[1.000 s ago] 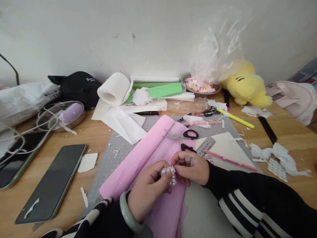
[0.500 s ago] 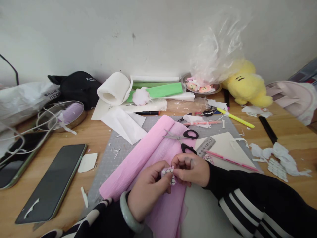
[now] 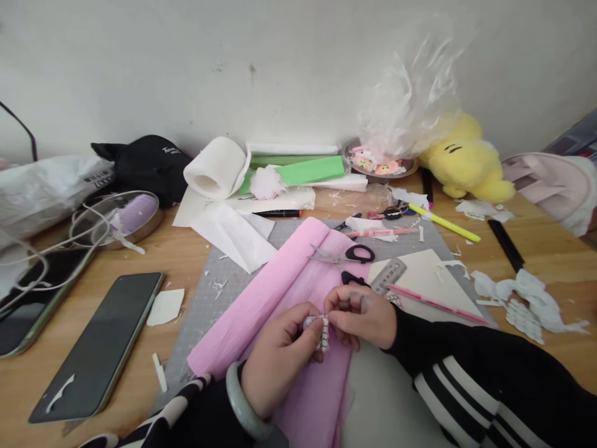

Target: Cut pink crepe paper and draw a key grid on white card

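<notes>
My left hand [image 3: 282,358] is closed, thumb over fingers, on a small pink paper piece [image 3: 324,339] that carries rows of white, dark-edged pads. The fingers of my right hand [image 3: 359,316] pinch at the upper right edge of the same piece; their tips partly hide it. Both hands are above a pink crepe paper roll [image 3: 261,292], whose loose sheet spreads beneath them. Black-handled scissors [image 3: 357,254] lie on this paper just beyond my right hand. Beside that hand, another small patterned piece [image 3: 394,300] is partly covered.
A metal ruler [image 3: 388,275] and a pink striped stick [image 3: 438,303] rest on white card at the right. White scraps [image 3: 536,295] lie farther right. At the left are a phone [image 3: 100,348] and a metal bowl [image 3: 153,218]; behind stands a tissue roll [image 3: 217,165].
The small pink piece has been turned in my left hand, so a column of pads now faces the right. My right fingertips have shifted slightly along its edge.
</notes>
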### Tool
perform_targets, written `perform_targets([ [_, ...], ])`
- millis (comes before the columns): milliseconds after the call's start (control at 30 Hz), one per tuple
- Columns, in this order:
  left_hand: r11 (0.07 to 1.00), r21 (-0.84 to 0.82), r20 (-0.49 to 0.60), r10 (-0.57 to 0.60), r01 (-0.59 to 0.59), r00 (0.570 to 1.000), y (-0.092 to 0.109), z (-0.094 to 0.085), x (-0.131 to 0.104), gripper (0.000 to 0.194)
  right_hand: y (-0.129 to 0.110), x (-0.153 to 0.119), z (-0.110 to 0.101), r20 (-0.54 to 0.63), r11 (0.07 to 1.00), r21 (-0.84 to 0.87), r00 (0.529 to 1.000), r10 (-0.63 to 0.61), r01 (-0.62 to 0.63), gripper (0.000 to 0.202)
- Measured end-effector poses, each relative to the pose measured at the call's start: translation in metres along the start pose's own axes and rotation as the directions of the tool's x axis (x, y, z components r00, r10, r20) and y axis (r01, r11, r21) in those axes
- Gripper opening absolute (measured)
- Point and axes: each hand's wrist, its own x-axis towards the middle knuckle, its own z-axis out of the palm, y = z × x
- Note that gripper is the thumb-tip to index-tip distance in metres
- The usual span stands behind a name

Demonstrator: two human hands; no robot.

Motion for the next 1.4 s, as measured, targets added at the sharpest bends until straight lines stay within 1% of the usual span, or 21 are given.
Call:
perform_targets([
  [200,0.999,0.050,0.007,-0.001,0.001,1.000,-0.005,-0.001,0.001,0.022,0.001,-0.003,0.001,0.030,0.999,-0.007,0.999,-0.032,0.032,0.006],
  [367,0.999,0.037,0.028,-0.015,0.014,0.999,-0.005,-0.001,0.000,0.022,-0.003,-0.008,0.005,-0.024,0.996,-0.075,0.999,-0.045,0.044,0.006],
  [500,1.000,0.017,0.015,-0.023,0.023,1.000,-0.003,0.000,-0.001,0.019,-0.003,-0.009,0.007,-0.054,0.991,-0.109,0.995,-0.085,0.079,0.006],
  [567,1.000,0.020,0.013,-0.018,0.017,1.000,-0.003,0.000,-0.001,0.019,-0.003,-0.007,0.006,-0.053,0.993,-0.103,0.997,-0.063,0.057,0.004],
  [633,1.000,0.019,0.013,-0.010,0.010,1.000,-0.002,0.000,0.000,0.020,-0.002,-0.005,0.005,-0.029,0.996,-0.079,0.999,-0.029,0.027,0.007],
  [733,1.000,0.004,0.014,-0.012,0.012,1.000,-0.002,0.000,0.000,0.020,-0.001,-0.001,0.001,0.032,0.999,-0.047,0.999,-0.009,0.010,0.011],
  [900,0.999,-0.014,0.002,-0.031,0.031,1.000,-0.003,0.000,-0.001,0.019,0.001,0.001,-0.003,0.113,1.000,-0.026,0.994,0.012,-0.009,0.011],
  [1167,0.999,0.003,0.003,-0.052,0.052,0.999,-0.001,-0.001,0.000,0.019,-0.002,-0.004,-0.002,0.084,0.998,-0.049,0.996,0.037,-0.033,0.008],
  [1267,0.999,-0.021,0.014,-0.042,0.043,0.999,-0.002,-0.001,0.000,0.019,-0.004,-0.006,-0.001,0.073,0.995,-0.093,0.996,0.049,-0.042,0.005],
  [1400,0.999,-0.024,0.029,-0.030,0.030,0.999,-0.003,-0.002,0.000,0.018,-0.007,-0.007,0.001,0.067,0.993,-0.108,0.996,0.051,-0.044,0.003],
])
